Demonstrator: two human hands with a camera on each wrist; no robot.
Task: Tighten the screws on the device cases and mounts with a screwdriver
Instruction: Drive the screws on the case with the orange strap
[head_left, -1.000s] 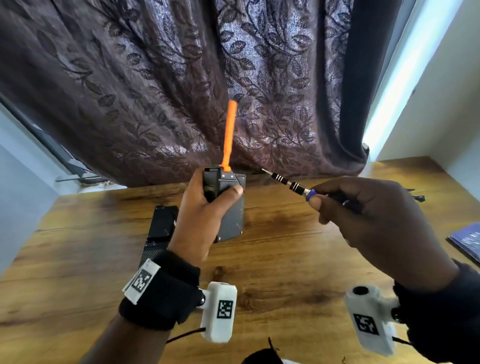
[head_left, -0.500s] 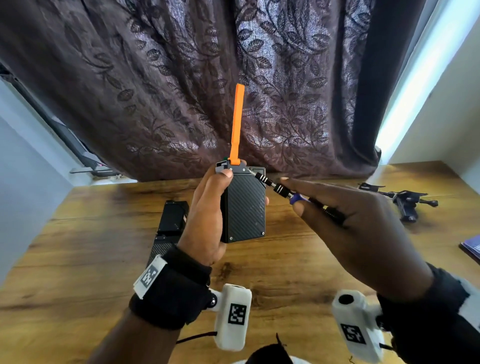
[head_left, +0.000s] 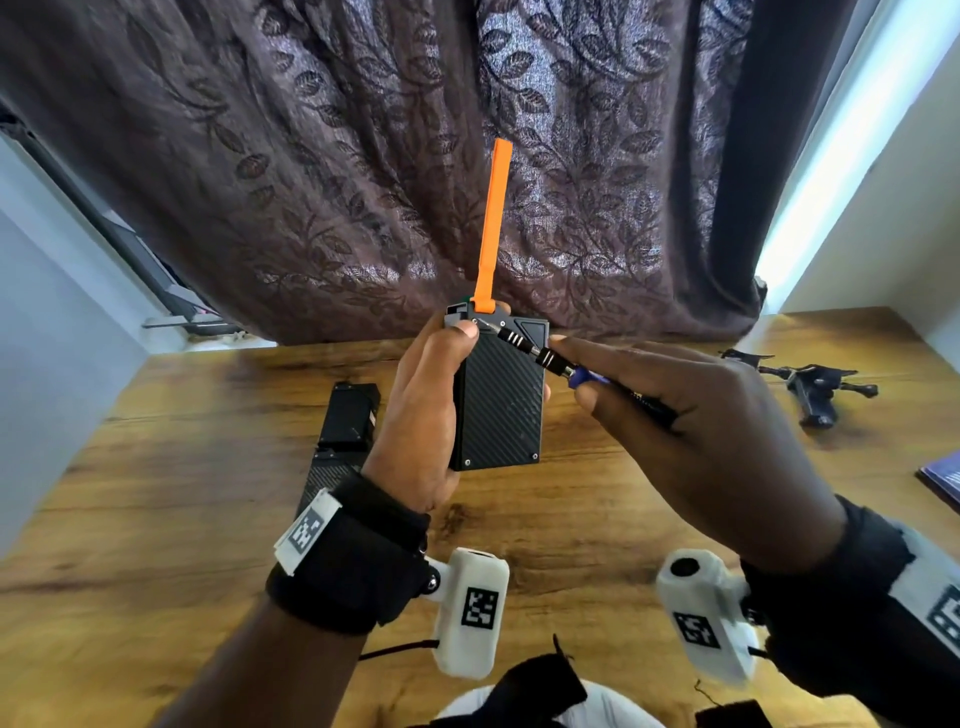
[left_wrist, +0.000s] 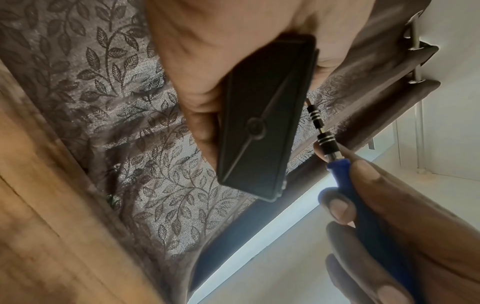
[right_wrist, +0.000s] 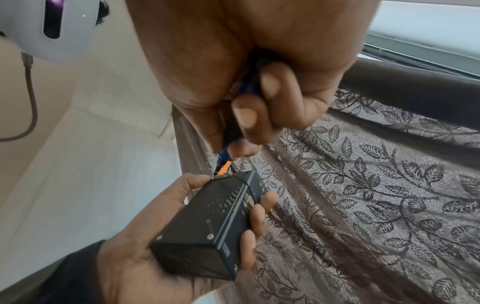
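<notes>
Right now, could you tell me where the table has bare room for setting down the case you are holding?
Bare wood lies between the black case in the left hand and the black mount at the far right, and along the near left edge. It is crowded just left of the hand, where two more black cases lie.

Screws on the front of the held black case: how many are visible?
3 on the black case. One screw at the bottom-left corner, one at the bottom-right, one top left at the screwdriver tip. The right hand may hide more.
</notes>
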